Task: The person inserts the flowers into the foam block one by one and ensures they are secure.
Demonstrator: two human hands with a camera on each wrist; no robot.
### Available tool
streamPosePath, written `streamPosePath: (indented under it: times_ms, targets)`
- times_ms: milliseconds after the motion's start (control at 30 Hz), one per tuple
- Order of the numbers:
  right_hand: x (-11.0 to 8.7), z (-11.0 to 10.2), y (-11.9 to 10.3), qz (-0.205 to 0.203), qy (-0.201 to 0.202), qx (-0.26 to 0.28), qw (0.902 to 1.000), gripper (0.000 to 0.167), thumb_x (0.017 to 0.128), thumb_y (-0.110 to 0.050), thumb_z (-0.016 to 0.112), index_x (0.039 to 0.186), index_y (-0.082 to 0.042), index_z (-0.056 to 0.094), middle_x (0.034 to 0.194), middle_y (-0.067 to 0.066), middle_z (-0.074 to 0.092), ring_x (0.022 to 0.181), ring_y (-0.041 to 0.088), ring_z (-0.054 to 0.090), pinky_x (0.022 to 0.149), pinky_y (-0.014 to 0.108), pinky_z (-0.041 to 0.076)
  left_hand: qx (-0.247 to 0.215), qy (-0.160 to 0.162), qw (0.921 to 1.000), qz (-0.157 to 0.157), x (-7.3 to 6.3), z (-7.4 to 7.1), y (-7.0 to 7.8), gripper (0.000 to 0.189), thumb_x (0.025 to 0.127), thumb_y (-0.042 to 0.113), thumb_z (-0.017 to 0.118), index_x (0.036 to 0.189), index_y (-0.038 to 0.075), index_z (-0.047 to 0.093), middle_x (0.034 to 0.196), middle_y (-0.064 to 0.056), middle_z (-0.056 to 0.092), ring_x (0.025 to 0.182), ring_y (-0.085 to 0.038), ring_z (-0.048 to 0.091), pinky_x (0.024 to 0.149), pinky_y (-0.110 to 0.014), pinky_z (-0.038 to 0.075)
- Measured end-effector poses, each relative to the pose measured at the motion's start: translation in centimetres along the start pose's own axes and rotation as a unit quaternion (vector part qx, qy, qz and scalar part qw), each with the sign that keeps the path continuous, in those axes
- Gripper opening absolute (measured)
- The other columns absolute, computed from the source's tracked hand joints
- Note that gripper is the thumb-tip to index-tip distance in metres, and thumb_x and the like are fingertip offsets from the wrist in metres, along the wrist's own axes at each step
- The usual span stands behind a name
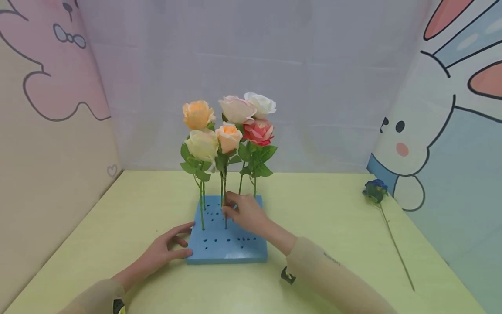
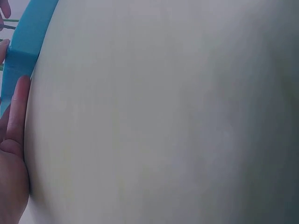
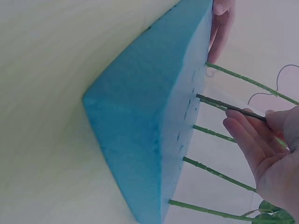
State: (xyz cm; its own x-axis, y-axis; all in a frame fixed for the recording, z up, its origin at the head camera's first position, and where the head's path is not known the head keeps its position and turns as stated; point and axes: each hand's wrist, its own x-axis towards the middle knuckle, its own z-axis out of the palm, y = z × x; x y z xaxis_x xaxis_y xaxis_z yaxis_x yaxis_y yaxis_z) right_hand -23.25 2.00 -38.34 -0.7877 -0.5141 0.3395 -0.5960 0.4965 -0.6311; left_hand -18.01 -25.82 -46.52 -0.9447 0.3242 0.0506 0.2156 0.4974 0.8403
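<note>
My right hand (image 1: 247, 211) pinches the dark stem (image 3: 250, 113) of a peach rose (image 1: 228, 137) between thumb and fingers. That stem's lower end stands in a blue foam block (image 1: 235, 253) dotted with holes. My left hand (image 1: 164, 248) touches the block's left side, thumb near the front corner and fingers farther back. Around the peach rose, upright in the block, are an orange rose (image 1: 197, 114), a cream rose (image 1: 202, 145), a pale pink rose (image 1: 237, 109), a white rose (image 1: 260, 104) and a red-pink rose (image 1: 259, 132). In the left wrist view only part of the left hand (image 2: 14, 163) shows.
A blue rose (image 1: 375, 191) lies on the pale yellow table (image 1: 325, 218) at the right, its long stem pointing toward the front. Cartoon-printed panels stand left and right, and a pale curtain-like backdrop (image 1: 313, 87) closes the back.
</note>
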Motion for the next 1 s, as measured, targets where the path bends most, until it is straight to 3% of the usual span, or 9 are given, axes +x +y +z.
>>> streamPosePath:
  times_ms: [267, 500, 833, 1000]
  targets:
    - [-0.4, -0.5, 0.2, 0.017, -0.015, 0.040, 0.9989, 0.008, 0.098, -0.015, 0.061, 0.099, -0.007, 0.063, 0.091, 0.011, 0.075, 0.075, 0.025, 0.074, 0.062, 0.018, 0.053, 0.000, 0.003, 0.9999, 0.014, -0.2, 0.3, 0.0, 0.074, 0.085, 0.028, 0.078, 0.150, 0.020, 0.043, 0.143, -0.015, 0.055, 0.096, -0.001, 0.059, 0.081, -0.021, 0.043]
    - [-0.5, -0.9, 0.0, 0.001, 0.009, 0.051, 0.9987, 0.014, 0.100, -0.019, 0.059, 0.106, -0.007, 0.065, 0.094, 0.015, 0.076, 0.075, 0.028, 0.074, 0.063, 0.020, 0.053, -0.002, 0.005, 0.9999, 0.014, -0.2, 0.2, 0.0, 0.074, 0.085, 0.027, 0.078, 0.150, 0.018, 0.043, 0.143, -0.016, 0.055, 0.095, -0.001, 0.059, 0.080, -0.021, 0.043]
    - [-0.5, -0.9, -0.2, -0.034, 0.050, 0.045, 0.9972, 0.016, 0.100, -0.014, 0.057, 0.098, -0.001, 0.068, 0.092, 0.014, 0.075, 0.077, 0.028, 0.075, 0.067, 0.015, 0.054, -0.009, -0.001, 0.9998, 0.018, 0.0, 0.4, -0.1, 0.074, 0.085, 0.027, 0.078, 0.150, 0.019, 0.043, 0.143, -0.016, 0.054, 0.096, -0.003, 0.059, 0.079, -0.021, 0.043]
    - [0.1, -0.7, 0.1, -0.066, 0.066, 0.026, 0.9953, 0.013, 0.099, -0.010, 0.058, 0.092, -0.001, 0.067, 0.087, 0.015, 0.075, 0.071, 0.024, 0.074, 0.062, 0.013, 0.052, 0.005, 0.010, 0.9997, 0.021, 0.1, 0.3, -0.1, 0.074, 0.084, 0.028, 0.078, 0.149, 0.019, 0.044, 0.142, -0.016, 0.056, 0.095, -0.002, 0.060, 0.079, -0.021, 0.043]
